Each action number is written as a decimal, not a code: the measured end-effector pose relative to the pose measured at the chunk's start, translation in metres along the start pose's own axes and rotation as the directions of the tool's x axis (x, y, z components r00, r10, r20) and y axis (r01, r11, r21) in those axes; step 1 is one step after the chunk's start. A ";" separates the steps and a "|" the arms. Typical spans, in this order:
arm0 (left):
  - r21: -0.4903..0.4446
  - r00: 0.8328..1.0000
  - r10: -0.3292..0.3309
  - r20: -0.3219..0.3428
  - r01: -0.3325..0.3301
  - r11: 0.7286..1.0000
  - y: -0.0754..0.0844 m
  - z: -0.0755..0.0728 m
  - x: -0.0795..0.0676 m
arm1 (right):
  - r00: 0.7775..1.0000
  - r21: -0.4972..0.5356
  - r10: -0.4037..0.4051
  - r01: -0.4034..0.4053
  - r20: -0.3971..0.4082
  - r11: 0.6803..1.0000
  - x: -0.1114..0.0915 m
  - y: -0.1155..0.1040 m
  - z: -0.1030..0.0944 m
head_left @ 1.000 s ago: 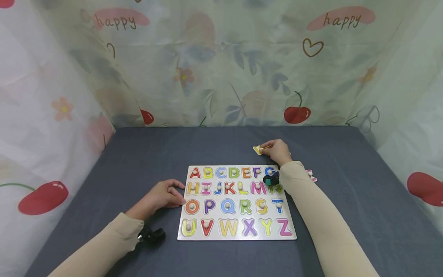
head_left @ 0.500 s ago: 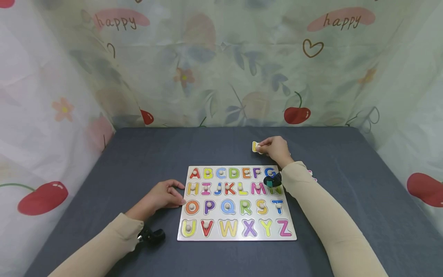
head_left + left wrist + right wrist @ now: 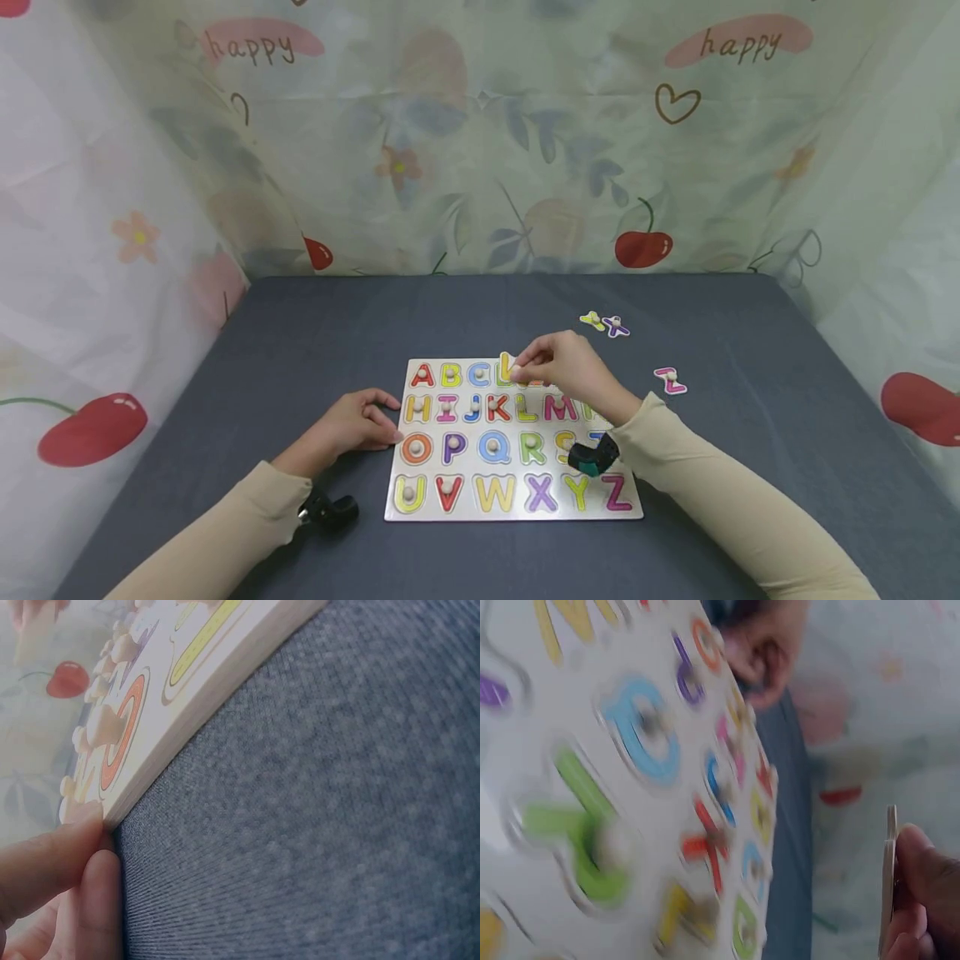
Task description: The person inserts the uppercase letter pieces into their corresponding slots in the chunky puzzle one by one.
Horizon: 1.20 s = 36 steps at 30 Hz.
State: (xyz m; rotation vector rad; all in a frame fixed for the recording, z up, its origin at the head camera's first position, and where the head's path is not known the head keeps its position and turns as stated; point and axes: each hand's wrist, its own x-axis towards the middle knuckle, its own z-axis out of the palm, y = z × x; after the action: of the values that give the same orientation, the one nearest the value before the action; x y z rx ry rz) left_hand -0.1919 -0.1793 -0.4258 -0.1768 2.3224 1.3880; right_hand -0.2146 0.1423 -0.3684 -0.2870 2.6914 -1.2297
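Note:
A white alphabet puzzle board point(image 3: 551, 510) lies on the dark table with knobbed letters in its upper rows. My right hand point(image 3: 573, 371) pinches a yellow letter piece point(image 3: 506, 365) by its knob, tilted up over the D and E of the top row. In the right wrist view this piece point(image 3: 889, 881) shows edge-on, so its face is hidden there. My left hand point(image 3: 360, 422) is at the board's left side, thumb and fingers gripping its edge beside H and O. The left wrist view shows the fingertips point(image 3: 90, 817) right at that edge, near the orange O point(image 3: 124, 731).
Loose at the back right lie a yellow-green Y point(image 3: 592, 321), a purple X point(image 3: 617, 326) and a pink Z point(image 3: 671, 381). The printed W point(image 3: 494, 493), X, Y and Z spots on the bottom row carry no knobs. Patterned curtains point(image 3: 480, 167) enclose the table.
My right hand has brought the yellow letter piece from the back of the table left and nearer, over the board. The loose Y and X have come into sight. My left hand stays put.

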 end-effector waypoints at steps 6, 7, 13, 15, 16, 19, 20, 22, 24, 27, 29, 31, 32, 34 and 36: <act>-0.003 1.000 0.002 0.002 -0.001 1.000 -0.001 0.000 0.000 | 0.988 0.031 -0.110 0.107 0.105 0.994 -0.034 -0.008 0.026; -0.002 1.000 0.000 0.001 0.000 1.000 -0.001 0.000 0.000 | 0.985 0.036 -0.126 0.122 0.120 0.992 -0.039 -0.008 0.030; 0.001 1.000 -0.005 0.000 0.005 1.000 -0.003 0.000 0.002 | 0.966 0.058 -0.170 0.161 0.196 0.985 -0.062 -0.003 0.051; 0.003 1.000 -0.003 0.001 0.003 1.000 -0.003 -0.001 0.002 | 0.960 0.063 -0.167 0.157 0.224 0.986 -0.068 0.000 0.057; 0.001 1.000 -0.005 -0.003 0.005 1.000 -0.003 -0.001 0.002 | 0.958 0.067 -0.164 0.152 0.237 0.986 -0.070 0.001 0.059; 0.008 1.000 0.004 0.004 -0.004 1.000 -0.003 -0.001 0.002 | 0.952 0.092 -0.136 0.115 0.274 0.989 -0.075 0.004 0.065; 0.007 1.000 0.005 0.005 -0.005 1.000 -0.002 -0.001 0.002 | 0.951 0.094 -0.129 0.107 0.279 0.990 -0.076 0.005 0.067; 0.008 1.000 0.008 0.007 -0.009 1.000 -0.002 -0.001 0.001 | 0.951 0.098 -0.124 0.100 0.283 0.990 -0.077 0.006 0.070; 0.008 1.000 0.010 0.007 -0.010 1.000 -0.001 -0.001 0.001 | 0.951 0.087 -0.137 0.117 0.278 0.989 -0.078 0.007 0.072; 0.011 1.000 0.010 0.004 -0.010 1.000 -0.001 -0.001 0.000 | 0.949 0.070 -0.163 0.150 0.270 0.986 -0.078 0.007 0.075; 0.013 1.000 0.011 0.004 -0.011 1.000 0.000 -0.001 0.000 | 0.947 0.059 -0.177 0.167 0.267 0.984 -0.078 0.008 0.076; 0.016 1.000 0.012 0.005 -0.012 1.000 0.000 -0.001 -0.001 | 0.946 0.055 -0.183 0.174 0.267 0.983 -0.077 0.008 0.076; 0.015 1.000 0.013 0.006 -0.013 1.000 0.000 -0.001 -0.001 | 0.946 0.054 -0.185 0.177 0.268 0.983 -0.077 0.008 0.077; 0.014 1.000 0.015 0.009 -0.015 1.000 0.000 -0.001 -0.001 | 0.944 0.055 -0.186 0.177 0.271 0.983 -0.077 0.008 0.077; 0.008 1.000 0.016 0.013 -0.017 1.000 0.001 -0.001 -0.001 | 0.943 0.056 -0.186 0.178 0.275 0.982 -0.076 0.008 0.078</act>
State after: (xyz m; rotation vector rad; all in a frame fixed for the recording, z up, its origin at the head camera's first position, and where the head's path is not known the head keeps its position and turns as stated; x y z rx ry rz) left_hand -0.1913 -0.1804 -0.4242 -0.1466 2.3237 1.3840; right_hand -0.1237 0.1094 -0.4193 -0.6667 2.4446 -1.1739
